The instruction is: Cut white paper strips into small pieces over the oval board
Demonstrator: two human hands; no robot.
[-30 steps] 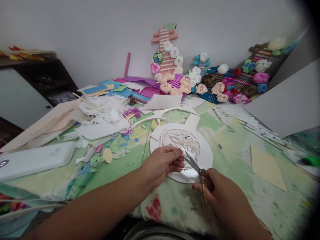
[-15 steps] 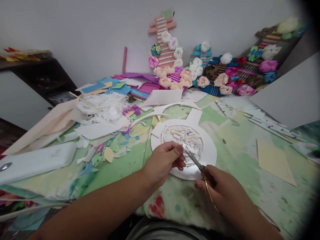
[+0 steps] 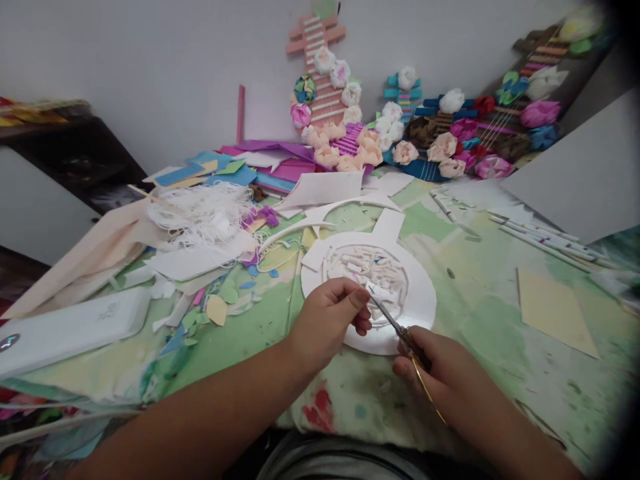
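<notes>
My left hand [image 3: 330, 320] is closed in a pinch over a white disc-shaped cutout [image 3: 421, 300], at a small white paper piece [image 3: 372, 288] largely hidden by the fingertips. In my right hand [image 3: 443, 373] is a pair of scissors [image 3: 389, 319] with gold-coloured handles. Their blades point up and left, with the tips at the white piece near my left fingertips. Inside the cutout's raised ring lie many short white paper bits [image 3: 363, 260]. A rectangular white neck [image 3: 389, 225] extends from its far side.
White string [image 3: 200, 213] and paper scraps lie to the left, beside a white box-like object [image 3: 80, 323]. Flower-covered paper guitars [image 3: 325, 87] lean on the wall. Thin white sticks [image 3: 545, 240] and a cream sheet [image 3: 555, 310] lie right on the green-stained cloth [image 3: 480, 333].
The scissor blades look closer together, and the right hand has shifted slightly right. The left hand keeps its pinch. The whole view has shifted slightly.
</notes>
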